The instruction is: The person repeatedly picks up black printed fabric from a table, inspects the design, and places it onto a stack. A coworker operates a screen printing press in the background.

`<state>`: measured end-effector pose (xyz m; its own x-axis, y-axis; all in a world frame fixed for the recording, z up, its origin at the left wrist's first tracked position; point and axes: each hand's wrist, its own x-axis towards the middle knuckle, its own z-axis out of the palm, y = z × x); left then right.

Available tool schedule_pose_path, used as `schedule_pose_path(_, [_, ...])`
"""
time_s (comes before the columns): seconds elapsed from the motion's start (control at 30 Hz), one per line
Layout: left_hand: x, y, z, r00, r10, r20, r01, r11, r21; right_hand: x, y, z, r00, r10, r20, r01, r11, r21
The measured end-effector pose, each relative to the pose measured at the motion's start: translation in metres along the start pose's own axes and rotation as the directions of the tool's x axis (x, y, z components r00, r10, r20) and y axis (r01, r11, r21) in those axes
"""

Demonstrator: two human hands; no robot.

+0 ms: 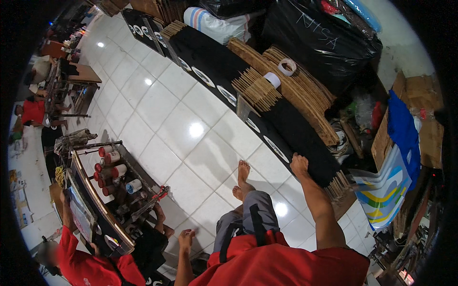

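Note:
My right hand (299,164) is at the near part of a long row of black fabric pieces (305,131), its fingers closed on the edge of the black cloth. White oval prints (275,148) show along the side facing the aisle. Bundles of thin wooden slats (257,89) stick out between the black pieces, with more slats (338,185) at the near end. My left hand (186,237) hangs low beside my leg, fingers loosely curled and apart, with nothing visible in it.
At left, a co-worker in red (95,262) leans over a printing table beside a rack of paint cans (112,167). Tape rolls (286,67) rest on stacked brown boards (305,107). Black plastic bags (324,43) and a blue cloth (403,128) line the right. White tile floor (179,148) runs between.

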<state>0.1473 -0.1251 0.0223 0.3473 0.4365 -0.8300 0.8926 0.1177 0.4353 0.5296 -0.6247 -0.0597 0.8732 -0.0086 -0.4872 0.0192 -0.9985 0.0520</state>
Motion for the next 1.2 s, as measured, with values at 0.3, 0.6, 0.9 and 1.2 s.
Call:
schedule_pose_path(0.3, [-0.012, 0.011, 0.006, 0.996, -0.065, -0.067, 0.069, 0.996, 0.06, 0.0, 0.0, -0.006, 0.997, 0.067, 0.045, -0.067, 0.998, 0.008])
schedule_pose_path(0.6, [0.021, 0.018, 0.023, 0.998, -0.035, -0.047, 0.03, 0.994, -0.106, -0.013, -0.04, -0.079, 0.992, 0.031, -0.119, -0.019, 0.995, 0.101])
schedule_pose_path(0.9, [0.011, 0.031, 0.039, 0.977, -0.137, -0.163, 0.061, 0.912, -0.405, 0.002, -0.153, -0.049, 0.956, -0.265, 0.126, 0.248, 0.959, 0.137])
schedule_pose_path(1.2, [0.001, -0.063, 0.067, 0.873, -0.476, -0.111, 0.306, 0.71, -0.634, 0.064, -0.22, -0.019, 0.76, -0.615, 0.212, 0.587, 0.788, 0.184])
